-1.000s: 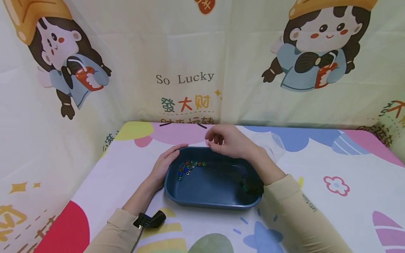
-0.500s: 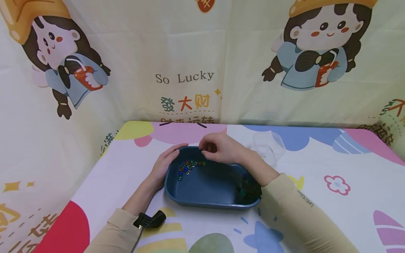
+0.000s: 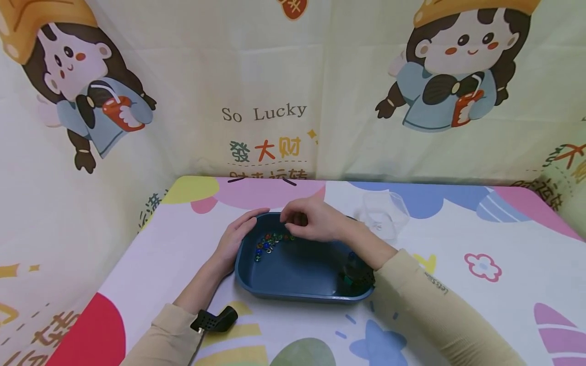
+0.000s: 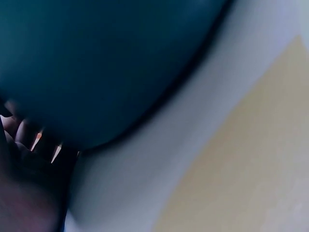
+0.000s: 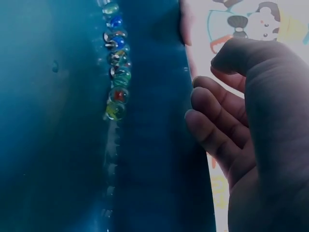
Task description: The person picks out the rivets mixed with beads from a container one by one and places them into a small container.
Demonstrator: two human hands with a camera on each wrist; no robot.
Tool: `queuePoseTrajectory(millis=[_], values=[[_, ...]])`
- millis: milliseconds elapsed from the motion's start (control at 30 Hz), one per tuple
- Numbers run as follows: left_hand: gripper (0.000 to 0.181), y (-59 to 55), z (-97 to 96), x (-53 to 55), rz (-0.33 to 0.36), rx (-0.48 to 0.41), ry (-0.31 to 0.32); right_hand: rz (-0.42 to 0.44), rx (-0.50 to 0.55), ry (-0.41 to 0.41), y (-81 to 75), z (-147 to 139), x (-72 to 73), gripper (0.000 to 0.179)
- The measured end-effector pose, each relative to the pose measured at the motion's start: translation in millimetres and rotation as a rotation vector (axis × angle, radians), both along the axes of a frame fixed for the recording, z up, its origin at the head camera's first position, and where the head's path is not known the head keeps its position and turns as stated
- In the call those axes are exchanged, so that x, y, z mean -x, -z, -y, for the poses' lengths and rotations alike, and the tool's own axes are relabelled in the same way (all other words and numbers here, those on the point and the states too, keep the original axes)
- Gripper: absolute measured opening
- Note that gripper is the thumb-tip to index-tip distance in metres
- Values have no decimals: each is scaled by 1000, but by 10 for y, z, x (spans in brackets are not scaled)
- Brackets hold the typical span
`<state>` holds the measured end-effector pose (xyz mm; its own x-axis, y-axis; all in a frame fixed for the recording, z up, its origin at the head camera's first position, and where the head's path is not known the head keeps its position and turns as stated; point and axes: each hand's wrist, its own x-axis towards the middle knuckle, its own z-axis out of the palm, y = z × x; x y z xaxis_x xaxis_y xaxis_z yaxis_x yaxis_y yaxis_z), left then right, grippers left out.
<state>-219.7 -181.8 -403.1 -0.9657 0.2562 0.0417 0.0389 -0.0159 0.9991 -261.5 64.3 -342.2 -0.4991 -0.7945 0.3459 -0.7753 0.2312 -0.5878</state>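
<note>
A dark blue tray [image 3: 297, 274] with rounded corners lies on the table. Glass marbles [image 3: 265, 246] in several colours, with small silvery pieces among them, gather along its far and left inner edges. In the right wrist view the marbles [image 5: 118, 72] form a line at the foot of the wall. My left hand [image 3: 233, 241] holds the tray's left end, thumb at the rim and fingers along the outside. Over the tray's far rim, close above the marbles, hovers my right hand [image 3: 313, 218]. Its fingers are loosely bent, and nothing shows between thumb and fingers.
Behind the tray to the right stands a clear plastic box [image 3: 386, 213] with something small and shiny in it. The table's patterned cloth [image 3: 458, 315] meets a cream printed curtain [image 3: 343, 101] at the back. A black wrist camera [image 3: 217, 320] sits on the left sleeve.
My right hand has come left and down, from beyond the far rim to just over the marbles, uncovering the clear box. The left hand keeps its place on the tray.
</note>
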Motion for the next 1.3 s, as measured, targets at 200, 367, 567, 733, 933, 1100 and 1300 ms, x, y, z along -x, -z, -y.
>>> queuePoseTrajectory(millis=[200, 367, 567, 733, 933, 1100, 1300], values=[[47, -2, 4, -4, -4, -1, 3, -18, -47, -47, 28, 55, -13, 14], [47, -3, 16, -12, -2, 0, 6, -34, -105, -54, 66, 97, -27, 15], [45, 3, 24, -9, 13, -15, -2, -17, -183, -53, 105, 151, -51, 15], [46, 9, 26, -15, 18, -16, -3, -19, -289, -44, 139, 199, -70, 20], [46, 17, 27, -20, 9, -5, -1, -44, -375, -36, 160, 242, -94, 27], [46, 14, 27, -16, -3, 0, 2, -71, -388, -52, 163, 258, -99, 29], [46, 0, 8, 2, -14, -9, 19, -97, -410, -56, 167, 279, -97, 29]])
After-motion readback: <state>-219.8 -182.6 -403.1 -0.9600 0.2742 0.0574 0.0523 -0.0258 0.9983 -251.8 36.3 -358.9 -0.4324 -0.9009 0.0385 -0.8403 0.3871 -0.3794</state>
